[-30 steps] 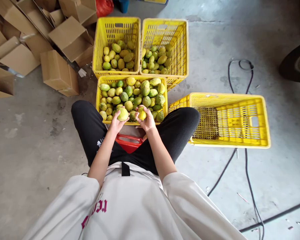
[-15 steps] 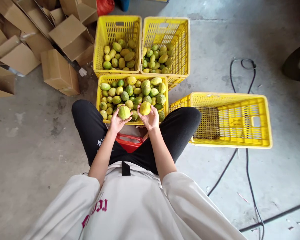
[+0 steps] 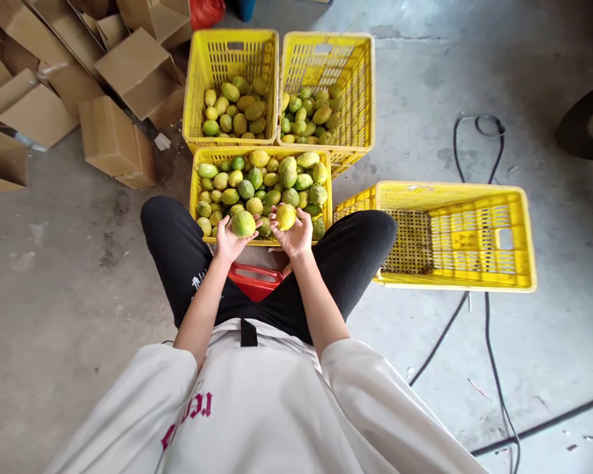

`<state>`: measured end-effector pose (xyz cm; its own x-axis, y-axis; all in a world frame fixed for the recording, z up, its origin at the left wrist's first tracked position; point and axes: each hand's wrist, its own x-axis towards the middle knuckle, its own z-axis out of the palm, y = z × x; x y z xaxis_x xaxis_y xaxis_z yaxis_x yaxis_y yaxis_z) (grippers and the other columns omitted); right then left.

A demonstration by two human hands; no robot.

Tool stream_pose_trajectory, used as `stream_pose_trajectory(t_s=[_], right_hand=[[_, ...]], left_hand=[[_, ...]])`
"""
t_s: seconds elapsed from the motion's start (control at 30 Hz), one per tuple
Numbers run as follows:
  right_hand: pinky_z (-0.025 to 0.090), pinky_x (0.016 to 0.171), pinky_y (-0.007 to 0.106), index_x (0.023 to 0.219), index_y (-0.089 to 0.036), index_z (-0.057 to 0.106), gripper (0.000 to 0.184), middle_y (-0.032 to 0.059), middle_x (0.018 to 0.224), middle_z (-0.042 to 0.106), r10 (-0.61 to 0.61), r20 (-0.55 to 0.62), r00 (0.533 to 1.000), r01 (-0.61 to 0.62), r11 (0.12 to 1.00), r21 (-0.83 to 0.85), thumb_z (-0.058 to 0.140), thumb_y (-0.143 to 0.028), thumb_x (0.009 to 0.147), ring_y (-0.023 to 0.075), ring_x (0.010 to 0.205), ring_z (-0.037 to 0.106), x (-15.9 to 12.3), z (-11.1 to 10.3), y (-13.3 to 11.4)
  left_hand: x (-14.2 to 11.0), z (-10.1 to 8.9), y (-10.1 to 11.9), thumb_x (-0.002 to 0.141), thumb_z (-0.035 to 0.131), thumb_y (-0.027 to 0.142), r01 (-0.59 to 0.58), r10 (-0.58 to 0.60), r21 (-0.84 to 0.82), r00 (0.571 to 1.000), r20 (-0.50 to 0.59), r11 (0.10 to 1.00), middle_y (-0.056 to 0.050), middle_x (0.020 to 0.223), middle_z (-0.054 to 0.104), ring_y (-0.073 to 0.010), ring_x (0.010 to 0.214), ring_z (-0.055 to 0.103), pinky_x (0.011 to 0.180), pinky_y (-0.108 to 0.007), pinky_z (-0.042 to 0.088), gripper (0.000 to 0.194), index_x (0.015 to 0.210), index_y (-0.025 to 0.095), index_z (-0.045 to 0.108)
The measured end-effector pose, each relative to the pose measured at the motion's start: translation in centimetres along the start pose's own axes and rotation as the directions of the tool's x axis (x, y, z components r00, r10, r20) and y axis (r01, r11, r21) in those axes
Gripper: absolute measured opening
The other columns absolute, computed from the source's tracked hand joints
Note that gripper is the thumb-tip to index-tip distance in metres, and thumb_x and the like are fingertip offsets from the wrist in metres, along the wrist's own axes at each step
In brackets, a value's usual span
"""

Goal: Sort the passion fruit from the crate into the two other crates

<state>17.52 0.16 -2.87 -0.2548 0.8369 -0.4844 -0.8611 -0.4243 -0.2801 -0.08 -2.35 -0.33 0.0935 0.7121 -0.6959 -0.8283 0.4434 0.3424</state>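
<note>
My left hand (image 3: 228,242) holds a green-yellow lemon (image 3: 243,224), resting on the upturned palm and fingers. In my right hand (image 3: 297,238) is a yellower lemon (image 3: 286,216), cradled in the fingers. Both hands are side by side over the near edge of a yellow plastic crate (image 3: 330,191), which is filled with green and yellow lemons (image 3: 275,179). The hands and held fruit cover part of the crate's front rows.
Behind stand two yellow crates, a left one (image 3: 186,99) and a right one (image 3: 372,92), each partly filled with lemons. A tilted yellow crate (image 3: 528,243) lies at my right. Cardboard boxes (image 3: 113,141) pile up at the left; a black cable (image 3: 494,368) crosses the floor.
The lemon in my left hand has turned, showing a greener side, and sits slightly lower and further left. The right-hand lemon has turned a little; the fingers have loosened around it.
</note>
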Motion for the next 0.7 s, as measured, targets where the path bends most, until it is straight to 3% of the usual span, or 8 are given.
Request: stream_pose_trajectory(t_s=[0.1, 0.17, 0.23, 0.3, 0.37, 0.43, 0.6, 0.7], right_hand=[[0.072, 0.086, 0.049, 0.115, -0.024, 0.068, 0.028, 0.0098, 0.115, 0.08, -0.013, -0.003, 1.0, 0.013, 1.0, 0.003, 0.065, -0.039, 0.091, 0.0302, 0.115, 0.077, -0.19, 0.27, -0.09], [0.071, 0.092, 0.056, 0.119, -0.026, 0.068, 0.032, 0.0089, 0.115, 0.08, -0.031, -0.005, 1.0, 0.031, 1.0, -0.004, 0.066, -0.037, 0.09, 0.0326, 0.121, 0.076, -0.25, 0.44, -0.05], [0.072, 0.091, 0.053, 0.12, -0.028, 0.066, 0.032, 0.0053, 0.108, 0.08, -0.04, -0.007, 0.999, 0.04, 0.999, -0.023, 0.069, -0.036, 0.09, 0.0293, 0.114, 0.079, -0.26, 0.44, 0.0], [0.073, 0.084, 0.04, 0.118, -0.031, 0.064, 0.03, -0.0003, 0.1, 0.078, -0.045, -0.012, 0.999, 0.044, 0.998, -0.044, 0.073, -0.033, 0.09, 0.0213, 0.097, 0.08, -0.22, 0.26, 0.03], [0.069, 0.07, 0.025, 0.114, -0.033, 0.062, 0.029, -0.0047, 0.093, 0.074, -0.051, -0.014, 0.999, 0.05, 0.997, -0.06, 0.076, -0.029, 0.089, 0.0138, 0.081, 0.076, -0.15, 0.01, 0.1], [0.061, 0.059, 0.017, 0.11, -0.033, 0.061, 0.031, -0.006, 0.091, 0.071, -0.068, -0.011, 0.998, 0.067, 0.995, -0.072, 0.078, -0.024, 0.086, 0.0109, 0.074, 0.072, -0.06, -0.15, 0.24], [0.058, 0.057, 0.019, 0.107, -0.031, 0.061, 0.026, -0.0035, 0.092, 0.072, -0.094, -0.038, 0.995, 0.091, 0.993, -0.075, 0.075, -0.023, 0.086, 0.0139, 0.077, 0.071, 0.0, 0.01, 0.45], [0.067, 0.071, 0.032, 0.107, -0.03, 0.063, 0.021, 0.0004, 0.099, 0.076, -0.071, -0.032, 0.997, 0.069, 0.997, -0.04, 0.071, -0.031, 0.087, 0.0208, 0.09, 0.075, -0.19, 0.24, 0.17]], left_hand=[[-0.11, -0.03, -0.01, 0.107, 0.045, 0.038, -0.012, 0.014, -0.032, 0.999, 0.041, 0.999, -0.018, 0.124, 0.082, -0.0384, 0.135, 0.073, 0.094, -0.047, 0.068, 0.041, 0.132, 0.018, 0.071], [-0.01, -0.06, -0.06, 0.107, 0.046, 0.036, -0.014, 0.015, -0.026, 0.999, 0.031, 1.0, -0.017, 0.12, 0.083, -0.0377, 0.135, 0.073, 0.098, -0.046, 0.067, 0.039, 0.13, 0.018, 0.071], [0.18, -0.14, -0.14, 0.106, 0.055, 0.038, -0.018, 0.018, -0.006, 1.0, -0.006, 1.0, -0.014, 0.114, 0.083, -0.0368, 0.131, 0.076, 0.099, -0.045, 0.066, 0.034, 0.129, 0.019, 0.071], [0.39, -0.27, -0.27, 0.103, 0.064, 0.038, -0.031, 0.031, 0.02, 0.999, -0.044, 0.999, -0.011, 0.108, 0.083, -0.0352, 0.123, 0.079, 0.1, -0.045, 0.066, 0.029, 0.126, 0.021, 0.071], [0.54, -0.43, -0.42, 0.101, 0.071, 0.036, -0.045, 0.048, 0.05, 0.997, -0.058, 0.998, -0.008, 0.104, 0.082, -0.033, 0.117, 0.081, 0.101, -0.044, 0.065, 0.025, 0.123, 0.023, 0.071], [0.61, -0.52, -0.52, 0.1, 0.073, 0.034, -0.058, 0.061, 0.077, 0.997, -0.042, 0.995, -0.007, 0.105, 0.082, -0.0314, 0.115, 0.082, 0.103, -0.044, 0.065, 0.024, 0.122, 0.024, 0.071], [0.37, -0.38, -0.34, 0.105, 0.063, 0.037, -0.031, 0.029, 0.108, 0.999, 0.02, 0.994, -0.011, 0.111, 0.082, -0.0312, 0.118, 0.081, 0.106, -0.045, 0.064, 0.027, 0.123, 0.021, 0.073], [0.08, -0.23, -0.16, 0.108, 0.049, 0.043, -0.009, 0.006, 0.063, 0.999, 0.05, 0.998, -0.015, 0.117, 0.083, -0.0344, 0.123, 0.079, 0.107, -0.051, 0.064, 0.041, 0.131, 0.019, 0.072]])
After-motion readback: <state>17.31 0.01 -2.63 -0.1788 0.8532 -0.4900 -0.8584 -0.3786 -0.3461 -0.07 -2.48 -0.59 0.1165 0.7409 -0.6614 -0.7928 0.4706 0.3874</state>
